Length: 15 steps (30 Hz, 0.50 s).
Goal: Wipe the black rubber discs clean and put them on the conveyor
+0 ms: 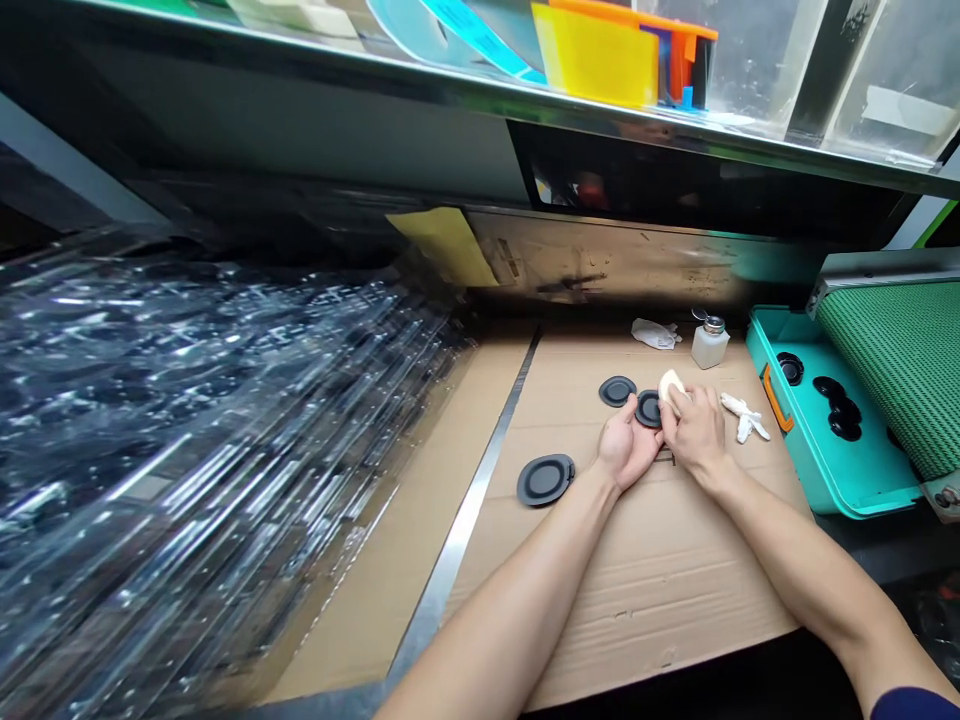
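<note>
Black disc (pixel 649 409) in the half-open left hand (pixel 628 450), right hand (pixel 699 435) pinching a white cloth (pixel 671 387) (cardboard (pixel 637 600) underneath).

Stacked clear plastic trays (pixel 187 420) fill the left side, past a steel strip (pixel 465 510) along the cardboard sheet (pixel 645 600). Far edge: metal-capped bottle (pixel 709 342) beside crumpled white wipe (pixel 654 334). Right: teal case (pixel 817 440), green mesh mat (pixel 900 370). Overhead: coloured acrylic sheets (pixel 600 50) on a shelf (pixel 480 95).
</note>
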Available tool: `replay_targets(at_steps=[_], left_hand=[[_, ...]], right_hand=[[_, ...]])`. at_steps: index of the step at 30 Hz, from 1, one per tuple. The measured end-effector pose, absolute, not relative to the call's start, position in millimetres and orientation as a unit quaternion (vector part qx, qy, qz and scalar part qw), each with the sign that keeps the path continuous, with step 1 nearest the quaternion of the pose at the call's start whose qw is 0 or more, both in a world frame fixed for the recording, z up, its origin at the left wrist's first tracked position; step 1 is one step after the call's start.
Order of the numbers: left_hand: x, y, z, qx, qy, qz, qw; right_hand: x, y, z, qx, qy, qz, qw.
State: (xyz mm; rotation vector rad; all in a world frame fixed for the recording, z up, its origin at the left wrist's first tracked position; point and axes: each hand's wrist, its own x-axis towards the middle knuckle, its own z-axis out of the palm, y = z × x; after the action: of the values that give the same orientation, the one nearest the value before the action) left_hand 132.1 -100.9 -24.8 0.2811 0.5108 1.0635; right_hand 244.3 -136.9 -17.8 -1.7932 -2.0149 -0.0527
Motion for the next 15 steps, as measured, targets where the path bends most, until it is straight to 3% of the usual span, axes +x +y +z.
replay_targets(at_steps=[15], left_hand=[[130.6, -99.9, -31.4, 0.177, 0.232, 0.477, 0.829]], right_hand=[[255.4, -133.4, -16.6, -0.641, -0.735, -0.025, 0.221]])
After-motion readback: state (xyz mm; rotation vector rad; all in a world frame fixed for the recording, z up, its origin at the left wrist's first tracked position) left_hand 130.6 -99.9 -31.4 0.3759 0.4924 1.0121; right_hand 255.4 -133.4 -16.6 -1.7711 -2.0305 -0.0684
